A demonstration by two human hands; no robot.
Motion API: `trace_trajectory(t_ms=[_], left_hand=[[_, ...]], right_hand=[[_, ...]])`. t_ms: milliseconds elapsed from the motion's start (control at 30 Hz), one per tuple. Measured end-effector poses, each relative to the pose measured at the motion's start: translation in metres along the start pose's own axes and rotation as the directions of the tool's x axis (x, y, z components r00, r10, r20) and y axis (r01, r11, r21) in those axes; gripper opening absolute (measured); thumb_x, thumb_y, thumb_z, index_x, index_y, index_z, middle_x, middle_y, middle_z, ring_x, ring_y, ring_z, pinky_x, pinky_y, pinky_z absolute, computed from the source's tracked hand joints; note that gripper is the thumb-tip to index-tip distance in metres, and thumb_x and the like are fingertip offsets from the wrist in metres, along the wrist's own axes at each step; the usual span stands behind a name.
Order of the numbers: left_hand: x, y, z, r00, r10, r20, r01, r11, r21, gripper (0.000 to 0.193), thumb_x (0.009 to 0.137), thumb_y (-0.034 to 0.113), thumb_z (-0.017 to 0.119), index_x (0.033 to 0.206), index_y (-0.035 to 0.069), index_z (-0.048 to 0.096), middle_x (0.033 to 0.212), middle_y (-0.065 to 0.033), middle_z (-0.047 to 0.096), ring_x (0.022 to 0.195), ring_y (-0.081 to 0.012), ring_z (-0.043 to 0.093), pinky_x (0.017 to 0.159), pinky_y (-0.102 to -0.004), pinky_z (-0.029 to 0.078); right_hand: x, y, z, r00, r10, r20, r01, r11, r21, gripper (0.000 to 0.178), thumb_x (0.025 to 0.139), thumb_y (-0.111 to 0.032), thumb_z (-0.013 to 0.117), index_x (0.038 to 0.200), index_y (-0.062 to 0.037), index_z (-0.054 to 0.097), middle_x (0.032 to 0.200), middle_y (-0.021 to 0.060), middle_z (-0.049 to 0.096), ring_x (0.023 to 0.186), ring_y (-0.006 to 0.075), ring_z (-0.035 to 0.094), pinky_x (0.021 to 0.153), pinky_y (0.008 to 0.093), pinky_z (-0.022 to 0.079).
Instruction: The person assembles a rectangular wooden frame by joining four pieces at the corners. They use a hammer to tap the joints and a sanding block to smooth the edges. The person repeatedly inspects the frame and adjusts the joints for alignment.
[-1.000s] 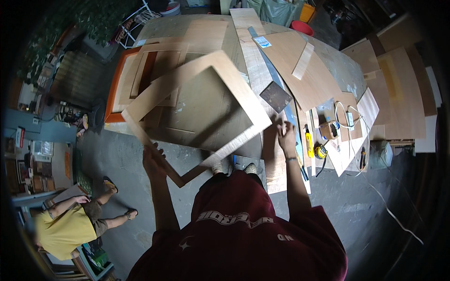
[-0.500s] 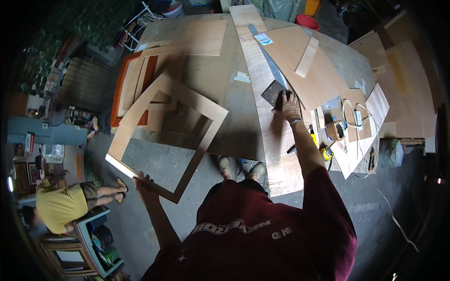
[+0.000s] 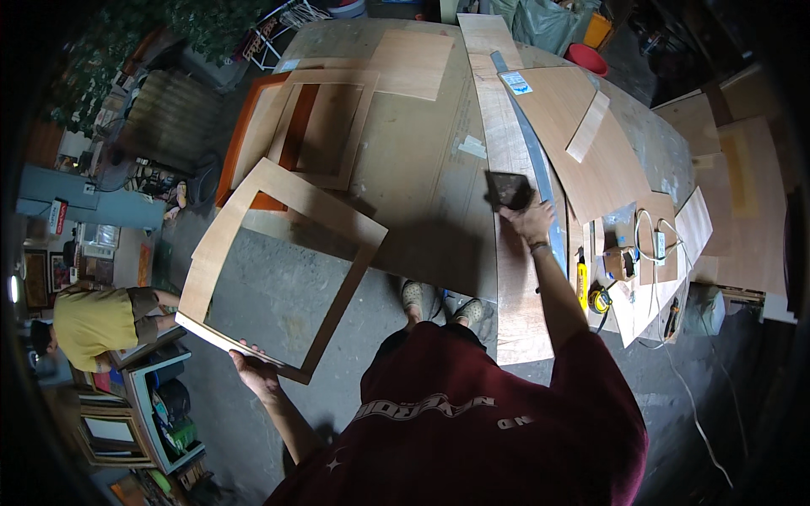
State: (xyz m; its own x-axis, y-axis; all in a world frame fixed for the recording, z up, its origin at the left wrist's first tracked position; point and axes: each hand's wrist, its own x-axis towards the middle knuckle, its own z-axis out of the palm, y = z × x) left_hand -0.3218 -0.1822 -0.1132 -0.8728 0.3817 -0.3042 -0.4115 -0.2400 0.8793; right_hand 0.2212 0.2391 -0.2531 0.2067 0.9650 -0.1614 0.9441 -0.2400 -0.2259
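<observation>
My left hand (image 3: 256, 374) is closed around the near edge of a light plywood frame (image 3: 335, 316) with a large rectangular opening. The frame is held tilted off the left front of the table, and its far side overlaps the frames lying there. My right hand (image 3: 531, 221) is over a long plywood strip (image 3: 516, 278), gripping the near edge of a flat, dark, squarish piece (image 3: 510, 190). What that piece is made of, I cannot make out. A grey metal straightedge (image 3: 535, 156) lies just right of this hand.
An orange-brown frame (image 3: 240, 139) and pale frames lie on the table (image 3: 413, 181) at left. A plywood sheet (image 3: 582, 126), yellow cutter (image 3: 582, 278), tape measure (image 3: 600, 300) and white power strip (image 3: 660, 244) are at right. Someone in a yellow shirt (image 3: 97, 325) bends down at far left.
My left hand has brought the plywood frame nearer and lower, off the other frames. My right hand lay fairly flat on the dark piece; now its fingers are bent at the piece's near edge.
</observation>
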Motion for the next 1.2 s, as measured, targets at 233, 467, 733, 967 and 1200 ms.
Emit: trace_trajectory(t_ms=[233, 467, 733, 967, 1200], left_hand=[[0.056, -0.004, -0.005, 0.979, -0.012, 0.205, 0.017, 1.0, -0.024, 0.041, 0.101, 0.043, 0.058, 0.122, 0.008, 0.057, 0.104, -0.0025, 0.066, 0.081, -0.0166, 0.063, 0.069, -0.0312, 0.053], [0.072, 0.022, 0.034, 0.954, 0.032, 0.297, -0.031, 0.999, -0.01, 0.038, 0.101, 0.041, 0.059, 0.121, 0.009, 0.058, 0.102, -0.0019, 0.066, 0.08, -0.0161, 0.063, 0.069, -0.0297, 0.053], [0.129, -0.025, 0.062, 0.951, -0.101, 0.293, 0.067, 0.99, 0.124, 0.042, 0.101, 0.044, 0.056, 0.126, 0.009, 0.057, 0.107, -0.0031, 0.061, 0.089, -0.0183, 0.058, 0.077, -0.0355, 0.048], [0.1, -0.137, 0.19, 0.844, -0.39, 0.368, 0.317, 0.916, 0.245, 0.046, 0.103, 0.042, 0.052, 0.137, 0.01, 0.049, 0.115, -0.007, 0.059, 0.092, -0.0217, 0.056, 0.078, -0.0375, 0.048], [0.048, -0.221, 0.255, 0.676, -0.546, 0.494, 0.323, 0.823, 0.467, 0.043, 0.103, 0.05, 0.05, 0.131, 0.017, 0.051, 0.117, -0.0038, 0.064, 0.088, -0.0197, 0.06, 0.075, -0.0378, 0.05]], right_hand=[[-0.058, -0.127, 0.032, 0.983, -0.164, -0.084, 0.176, 0.971, 0.164, 0.111, 0.056, -0.065, 0.084, 0.142, -0.0077, 0.045, 0.123, 0.027, 0.052, 0.118, 0.0435, 0.049, 0.1, 0.0549, 0.038], [-0.027, -0.211, 0.055, 0.913, -0.361, -0.188, 0.392, 0.904, 0.17, 0.078, 0.074, -0.054, 0.079, 0.13, -0.0068, 0.054, 0.121, 0.0241, 0.054, 0.115, 0.0407, 0.052, 0.094, 0.0522, 0.042], [-0.046, -0.156, 0.013, 0.987, -0.008, -0.159, 0.116, 0.719, 0.685, 0.031, 0.1, -0.028, 0.059, 0.089, -0.0002, 0.066, 0.082, 0.0256, 0.066, 0.078, 0.0455, 0.065, 0.068, 0.05, 0.051], [-0.204, 0.02, 0.011, 0.938, 0.306, -0.164, -0.146, 0.775, 0.614, 0.042, 0.1, -0.033, 0.059, 0.079, 0.0032, 0.062, 0.065, 0.0214, 0.06, 0.057, 0.029, 0.058, 0.057, 0.0407, 0.045], [-0.303, 0.113, -0.001, 0.786, 0.578, -0.222, -0.456, 0.783, 0.423, 0.026, 0.097, -0.029, 0.062, 0.089, -0.0043, 0.063, 0.071, 0.0183, 0.065, 0.067, 0.0379, 0.065, 0.065, 0.0468, 0.053]])
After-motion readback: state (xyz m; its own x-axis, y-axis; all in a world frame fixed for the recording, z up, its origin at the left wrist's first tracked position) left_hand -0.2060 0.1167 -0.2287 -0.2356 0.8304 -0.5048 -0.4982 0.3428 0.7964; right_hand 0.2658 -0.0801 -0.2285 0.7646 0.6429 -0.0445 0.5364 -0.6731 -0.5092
